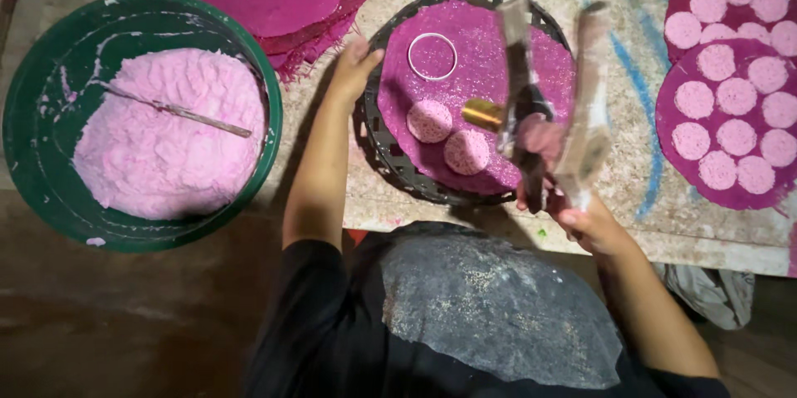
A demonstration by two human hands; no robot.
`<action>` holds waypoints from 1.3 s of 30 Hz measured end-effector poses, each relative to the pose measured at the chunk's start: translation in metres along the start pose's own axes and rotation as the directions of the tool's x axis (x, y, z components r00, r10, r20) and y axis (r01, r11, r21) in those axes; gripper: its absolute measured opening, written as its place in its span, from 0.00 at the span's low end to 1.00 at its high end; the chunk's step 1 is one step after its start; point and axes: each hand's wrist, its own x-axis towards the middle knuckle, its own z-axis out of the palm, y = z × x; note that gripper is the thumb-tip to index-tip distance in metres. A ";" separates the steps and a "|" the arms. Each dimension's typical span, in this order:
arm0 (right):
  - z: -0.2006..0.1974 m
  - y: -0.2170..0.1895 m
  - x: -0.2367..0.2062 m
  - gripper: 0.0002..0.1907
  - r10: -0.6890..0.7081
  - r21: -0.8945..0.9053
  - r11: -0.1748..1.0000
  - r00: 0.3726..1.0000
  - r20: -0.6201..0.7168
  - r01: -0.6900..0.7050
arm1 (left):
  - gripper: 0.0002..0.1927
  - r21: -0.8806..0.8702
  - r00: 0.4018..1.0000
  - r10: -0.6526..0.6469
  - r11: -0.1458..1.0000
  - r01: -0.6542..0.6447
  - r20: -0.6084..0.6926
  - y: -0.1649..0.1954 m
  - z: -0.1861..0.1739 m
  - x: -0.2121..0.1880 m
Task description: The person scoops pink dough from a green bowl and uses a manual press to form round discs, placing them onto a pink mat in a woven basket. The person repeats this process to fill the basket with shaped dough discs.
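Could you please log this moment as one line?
left hand: on tray rim | right hand: holds press over tray | two discs on cloth | ring loose

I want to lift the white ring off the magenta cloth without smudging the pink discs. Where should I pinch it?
Pinch the white ring at its far rim, coming from above: it lies flat, open-centred, and apart from the pink discs nearer you.
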 end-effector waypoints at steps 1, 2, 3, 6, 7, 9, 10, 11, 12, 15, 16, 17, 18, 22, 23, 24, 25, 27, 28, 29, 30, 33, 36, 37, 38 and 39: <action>0.000 0.001 -0.003 0.43 -0.036 0.069 0.997 0.999 0.005 0.036 | 0.29 -0.098 0.997 -0.026 0.995 0.019 -0.066 -0.012 0.002 -0.005; 0.000 0.002 -0.004 0.40 -0.071 0.139 0.988 0.997 0.008 0.070 | 0.29 -0.198 0.991 -0.052 0.980 0.028 -0.121 -0.021 0.006 -0.013; 0.000 0.003 -0.006 0.38 -0.108 0.208 0.972 0.994 0.004 0.105 | 0.27 -0.299 0.989 -0.050 0.954 0.007 -0.136 -0.030 0.009 -0.024; 0.002 0.005 -0.008 0.37 -0.107 0.212 0.970 0.992 -0.063 0.118 | 0.24 -0.251 0.943 -0.090 0.968 0.007 -0.321 -0.057 0.025 -0.074; 0.003 0.006 -0.008 0.38 -0.111 0.206 0.971 0.991 -0.075 0.124 | 0.24 -0.211 0.930 -0.040 0.977 -0.041 -0.365 -0.060 0.030 -0.092; 0.006 0.006 -0.007 0.40 -0.111 0.193 0.973 0.989 -0.098 0.128 | 0.28 -0.026 0.906 0.145 0.985 -0.170 -0.398 -0.062 0.039 -0.119; 0.007 0.006 -0.005 0.39 -0.110 0.196 0.972 0.987 -0.116 0.131 | 0.30 0.065 0.886 0.234 0.972 -0.227 -0.401 -0.062 0.041 -0.128; 0.008 0.007 -0.003 0.38 -0.107 0.200 0.971 0.985 -0.133 0.132 | 0.32 0.211 0.852 0.360 0.931 -0.299 -0.380 -0.061 0.042 -0.135; 0.010 0.007 -0.001 0.38 -0.104 0.203 0.970 0.983 -0.149 0.133 | 0.34 0.350 0.811 0.478 0.864 -0.363 -0.339 -0.059 0.043 -0.140; 0.015 0.008 0.005 0.29 -0.118 0.297 0.941 0.981 -0.155 0.160 | 0.27 0.665 0.814 0.575 0.640 -0.386 -0.080 -0.054 0.042 -0.141; 0.016 0.009 0.007 0.29 -0.114 0.310 0.937 0.979 -0.168 0.162 | 0.23 0.741 0.836 0.548 0.555 -0.379 0.017 -0.052 0.042 -0.138; 0.018 0.011 0.008 0.29 -0.109 0.322 0.932 0.977 -0.181 0.164 | 0.20 0.768 0.834 0.549 0.514 -0.382 0.047 -0.051 0.042 -0.136; 0.020 0.012 0.008 0.29 -0.104 0.334 0.928 0.976 -0.194 0.165 | 0.18 0.793 0.832 0.549 0.472 -0.386 0.078 -0.050 0.043 -0.133; 0.023 0.015 0.007 0.29 -0.126 0.366 0.912 0.976 -0.179 0.185 | 0.06 0.793 0.820 0.560 0.443 -0.419 0.121 -0.052 0.046 -0.128; 0.023 0.015 0.007 0.29 -0.132 0.368 0.910 0.975 -0.179 0.190 | 0.05 0.783 0.815 0.565 0.444 -0.435 0.132 -0.053 0.047 -0.128; 0.024 0.015 0.006 0.29 -0.135 0.370 0.909 0.975 -0.178 0.194 | 0.04 0.773 0.811 0.568 0.448 -0.449 0.142 -0.054 0.048 -0.129; 0.024 0.016 0.006 0.30 -0.127 0.361 0.913 0.974 -0.189 0.189 | 0.03 0.764 0.807 0.570 0.451 -0.461 0.150 -0.056 0.049 -0.130; 0.025 0.016 0.004 0.30 -0.114 0.342 0.922 0.971 -0.210 0.182 | 0.04 0.758 0.817 0.556 0.466 -0.457 0.151 -0.059 0.051 -0.135; 0.026 0.015 0.004 0.30 -0.120 0.342 0.921 0.972 -0.202 0.185 | 0.05 0.755 0.822 0.549 0.473 -0.454 0.151 -0.061 0.052 -0.138; 0.026 0.015 0.004 0.30 -0.126 0.342 0.921 0.973 -0.193 0.187 | 0.05 0.744 0.822 0.547 0.481 -0.464 0.159 -0.062 0.054 -0.142; 0.024 0.014 0.004 0.29 -0.133 0.342 0.920 0.974 -0.184 0.190 | 0.05 0.732 0.821 0.546 0.489 -0.474 0.167 -0.062 0.055 -0.145; 0.017 0.012 0.008 0.41 -0.053 0.183 0.979 0.977 -0.208 0.092 | 0.05 0.720 0.837 0.515 0.508 -0.472 0.185 -0.055 0.058 -0.145; 0.005 0.010 0.020 0.49 0.084 0.040 0.996 0.988 -0.128 -0.080 | 0.18 0.398 0.892 0.430 0.801 -0.447 0.136 -0.034 0.055 -0.124; 0.002 0.010 0.025 0.49 0.130 0.088 0.988 0.991 -0.012 -0.128 | 0.24 0.206 0.913 0.387 0.891 -0.406 0.124 -0.024 0.052 -0.112; -0.001 0.010 0.031 0.49 0.172 0.133 0.974 0.979 0.106 -0.185 | 0.33 -0.421 0.934 0.259 0.897 -0.137 0.247 -0.012 0.047 -0.094; -0.002 0.010 0.037 0.49 0.207 0.171 0.954 0.952 0.227 -0.248 | 0.42 -0.823 0.885 0.222 0.509 0.253 0.410 -0.001 0.041 -0.081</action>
